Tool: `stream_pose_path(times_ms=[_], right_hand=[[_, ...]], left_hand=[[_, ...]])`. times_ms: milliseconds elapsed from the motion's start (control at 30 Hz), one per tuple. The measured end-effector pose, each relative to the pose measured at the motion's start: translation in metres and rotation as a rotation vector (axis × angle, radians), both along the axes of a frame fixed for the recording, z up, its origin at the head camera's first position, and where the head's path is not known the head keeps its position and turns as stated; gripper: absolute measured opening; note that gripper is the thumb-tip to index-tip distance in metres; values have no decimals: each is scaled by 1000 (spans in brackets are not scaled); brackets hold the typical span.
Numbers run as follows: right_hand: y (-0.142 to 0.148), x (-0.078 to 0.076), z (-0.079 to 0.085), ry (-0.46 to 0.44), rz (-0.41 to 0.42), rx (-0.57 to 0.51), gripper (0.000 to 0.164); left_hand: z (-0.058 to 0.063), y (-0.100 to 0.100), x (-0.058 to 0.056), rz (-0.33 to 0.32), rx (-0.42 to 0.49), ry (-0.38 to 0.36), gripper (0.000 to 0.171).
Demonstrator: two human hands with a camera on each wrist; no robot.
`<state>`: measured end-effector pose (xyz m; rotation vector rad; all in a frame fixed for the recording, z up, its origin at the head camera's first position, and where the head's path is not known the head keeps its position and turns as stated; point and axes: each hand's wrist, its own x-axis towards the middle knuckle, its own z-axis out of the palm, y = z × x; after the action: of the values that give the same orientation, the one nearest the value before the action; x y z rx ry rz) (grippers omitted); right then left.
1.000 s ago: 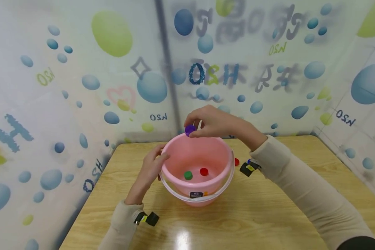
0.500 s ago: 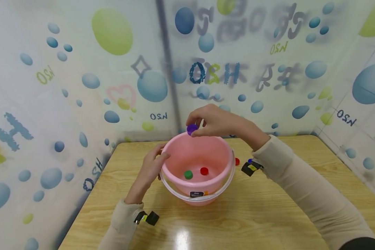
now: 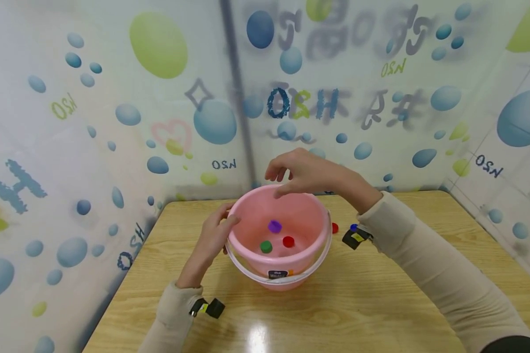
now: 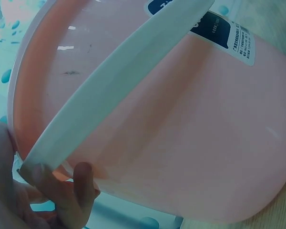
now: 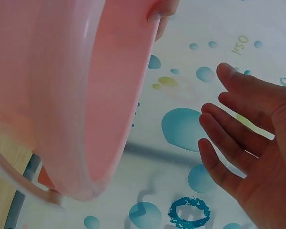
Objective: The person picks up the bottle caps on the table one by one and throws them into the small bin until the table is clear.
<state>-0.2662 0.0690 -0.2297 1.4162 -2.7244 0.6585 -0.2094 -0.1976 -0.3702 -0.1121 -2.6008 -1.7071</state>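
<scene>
A pink bucket (image 3: 287,208) with a pale carrying handle (image 4: 109,90) stands on the table. My left hand (image 3: 214,230) grips its left rim, thumb lapped over the edge and fingers on the outside beneath. Inside the bucket are a purple bottle cap (image 3: 275,226), a green bottle cap (image 3: 266,246) and a red bottle cap (image 3: 288,241). Above the far rim hovers my right hand (image 3: 306,171), its thumb and fingers spread apart around nothing. The right wrist view shows that same hand (image 5: 257,124) with relaxed fingers, away from the bucket's mouth.
On the wooden table (image 3: 380,294), right of the bucket, lie another red cap (image 3: 334,228) and a blue cap (image 3: 354,227), partly covered by the wrist camera. White sheets printed with blue and green drops (image 3: 215,122) close off the back and sides.
The purple cap has left my right hand's fingers and dropped into the bucket. Those fingers have parted. My left hand and the bucket stay put.
</scene>
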Motion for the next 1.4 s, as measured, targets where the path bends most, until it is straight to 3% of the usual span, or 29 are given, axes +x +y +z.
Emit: stream_pose_path(times_ms=[367,667,1067,1400], right_hand=[[6,0,-3,10,13,-8,27],[25,-4,-17,-13,-36,5,21],[89,-13,-53,-27,-165,-46,17],[140,-14,-96,-112,-330,-61,16]], left_hand=[[1,0,0,-10,-1,1,43],[0,0,0,-8,5,0,43],[0,-1,-1,-14,-5,5,44],[0,0,-1,-6,-3,4,43]])
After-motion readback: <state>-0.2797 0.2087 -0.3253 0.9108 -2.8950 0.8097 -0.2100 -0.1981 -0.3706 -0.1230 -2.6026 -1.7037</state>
